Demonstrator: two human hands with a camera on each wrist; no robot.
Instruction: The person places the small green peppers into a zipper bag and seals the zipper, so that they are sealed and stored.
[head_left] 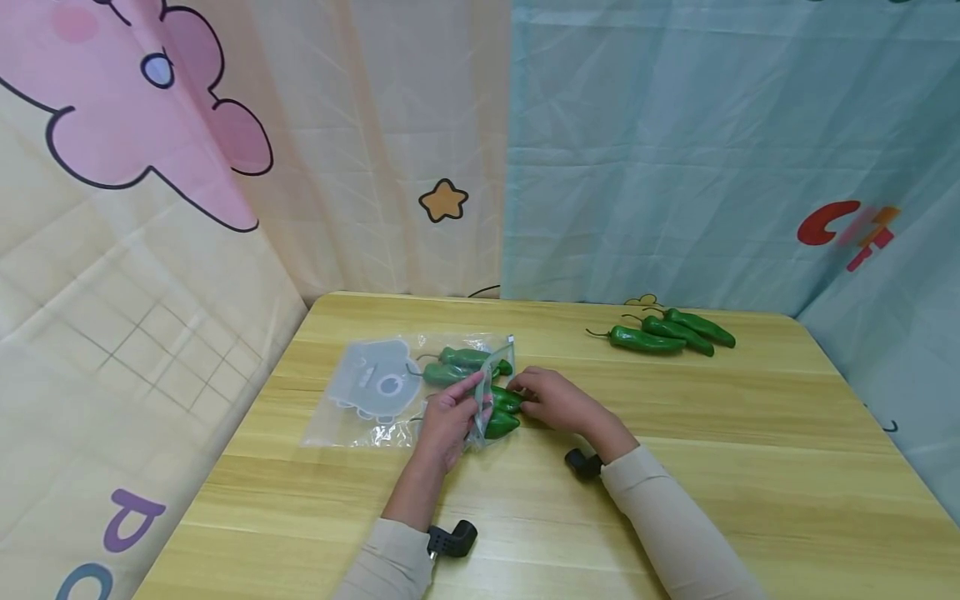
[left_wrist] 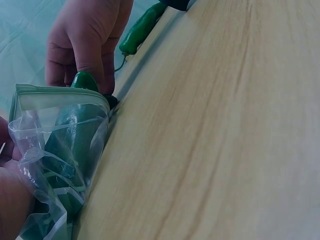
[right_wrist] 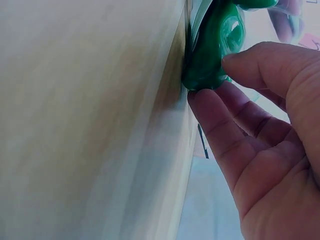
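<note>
A clear zip bag (head_left: 322,432) with a grey cartoon print lies on the table, its mouth turned to the right. My left hand (head_left: 444,427) pinches the bag's edge near the mouth and keeps it raised. Several green peppers are inside, two of them (head_left: 453,373) towards the far side. At the opening, my right hand (head_left: 558,403) pinches the blunt end of a green pepper (right_wrist: 212,57) between thumb and fingers. Most of that pepper lies within the bag, as the left wrist view shows through the plastic. Another pepper (head_left: 501,425) sits beside it at the mouth.
Three more green peppers (head_left: 647,340) lie together at the back right of the wooden table (head_left: 750,467). Printed curtains (head_left: 637,167) hang behind the table and along its sides. A black wrist camera (head_left: 453,540) sticks out from the left sleeve.
</note>
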